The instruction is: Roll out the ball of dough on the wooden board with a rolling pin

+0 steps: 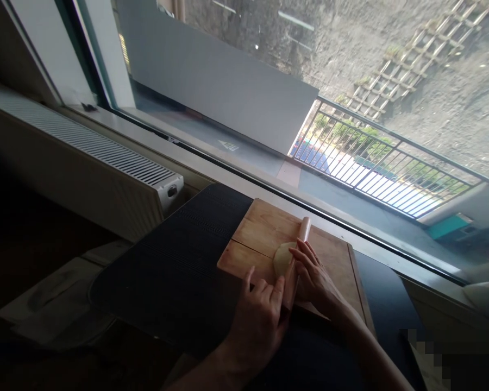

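Note:
On a wooden board (330, 250) lies a round, flat piece of pale dough (281, 260). A wooden rolling pin (305, 228) rests across the dough's right side, its far end pointing toward the window. My left hand (263, 307) is closed around the pin's near end, with the index finger along it and the little finger sticking out. Farther up, my right hand (314, 277) is on the pin, fingers reaching over it beside the dough. The hands cover much of the pin's middle and part of the dough's edge.
The board sits on a dark table (179, 250) with rounded corners, pushed against a window sill (232, 187). A white radiator (118, 163) stands to the left. Outside the glass is a balcony railing (375, 163). Pale flat items (61, 298) lie low at the left.

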The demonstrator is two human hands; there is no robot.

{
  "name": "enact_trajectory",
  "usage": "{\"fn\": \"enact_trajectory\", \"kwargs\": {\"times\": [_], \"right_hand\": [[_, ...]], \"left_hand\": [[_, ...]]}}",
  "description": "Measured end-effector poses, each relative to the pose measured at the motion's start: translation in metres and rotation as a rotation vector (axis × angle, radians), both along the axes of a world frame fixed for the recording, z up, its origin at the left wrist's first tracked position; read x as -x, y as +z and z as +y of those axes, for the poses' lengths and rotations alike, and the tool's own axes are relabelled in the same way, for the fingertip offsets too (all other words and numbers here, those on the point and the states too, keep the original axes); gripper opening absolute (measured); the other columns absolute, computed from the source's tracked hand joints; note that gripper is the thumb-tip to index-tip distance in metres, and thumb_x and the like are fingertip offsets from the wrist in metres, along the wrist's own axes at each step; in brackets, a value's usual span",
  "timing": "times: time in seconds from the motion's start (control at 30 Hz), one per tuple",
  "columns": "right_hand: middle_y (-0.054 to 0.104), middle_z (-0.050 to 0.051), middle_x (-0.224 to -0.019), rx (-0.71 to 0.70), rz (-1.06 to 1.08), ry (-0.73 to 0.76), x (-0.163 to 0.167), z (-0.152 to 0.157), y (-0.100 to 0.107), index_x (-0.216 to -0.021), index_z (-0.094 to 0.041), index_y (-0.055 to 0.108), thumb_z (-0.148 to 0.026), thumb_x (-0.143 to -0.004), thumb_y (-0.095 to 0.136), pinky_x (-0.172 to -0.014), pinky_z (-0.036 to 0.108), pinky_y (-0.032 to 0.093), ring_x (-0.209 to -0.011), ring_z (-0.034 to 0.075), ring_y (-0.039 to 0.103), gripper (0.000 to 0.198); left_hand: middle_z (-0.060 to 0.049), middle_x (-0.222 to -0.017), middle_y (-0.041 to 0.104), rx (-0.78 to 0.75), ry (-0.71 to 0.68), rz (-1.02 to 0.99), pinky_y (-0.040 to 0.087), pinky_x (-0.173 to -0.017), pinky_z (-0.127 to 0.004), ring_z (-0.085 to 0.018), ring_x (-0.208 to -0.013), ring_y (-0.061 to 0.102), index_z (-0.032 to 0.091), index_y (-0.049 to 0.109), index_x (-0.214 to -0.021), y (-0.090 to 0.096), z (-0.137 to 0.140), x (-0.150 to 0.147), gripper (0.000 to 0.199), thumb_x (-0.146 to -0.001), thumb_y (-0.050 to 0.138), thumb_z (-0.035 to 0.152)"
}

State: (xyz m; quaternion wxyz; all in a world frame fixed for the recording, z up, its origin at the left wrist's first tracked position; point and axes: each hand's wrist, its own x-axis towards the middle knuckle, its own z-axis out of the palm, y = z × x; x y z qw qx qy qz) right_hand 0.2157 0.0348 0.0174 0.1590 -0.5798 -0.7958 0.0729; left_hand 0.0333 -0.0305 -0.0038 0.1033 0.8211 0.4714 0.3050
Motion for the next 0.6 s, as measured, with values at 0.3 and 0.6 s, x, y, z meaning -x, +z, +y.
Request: {"fn": "enact_trajectory", "kwargs": {"times": [0.3,0.6], "right_hand": [[0.048,-0.001,-0.135,0.072,-0.066,0.065,0.081,0.048,0.022,-0.115,-0.027,0.059,-0.031,-0.094,0.032,-0.112,0.046,0.010,-0.138,0.020,0.016,0.035],[0.018,0.003,-0.152,0.123,-0.069,0.034,-0.002,0.018,0.016,-0.132,-0.023,0.047,-0.029,-0.087,0.041,-0.108,0.039,0.029,-0.136,0.023,0.024,0.045]], "left_hand": [[-0.003,-0.082,0.065,0.044,0.049,-0.085,0.029,-0.098,-0.053,-0.022,-0.081,0.059,0.019,0.058,-0.103,0.004,0.006,0.018,0.022,-0.086,0.048,0.029],[-0.003,-0.085,0.067,0.019,-0.029,-0.098,0.026,-0.103,-0.051,-0.020,-0.085,0.058,0.019,0.054,-0.117,0.013,-0.006,0.011,0.032,-0.086,0.047,0.026]]}}
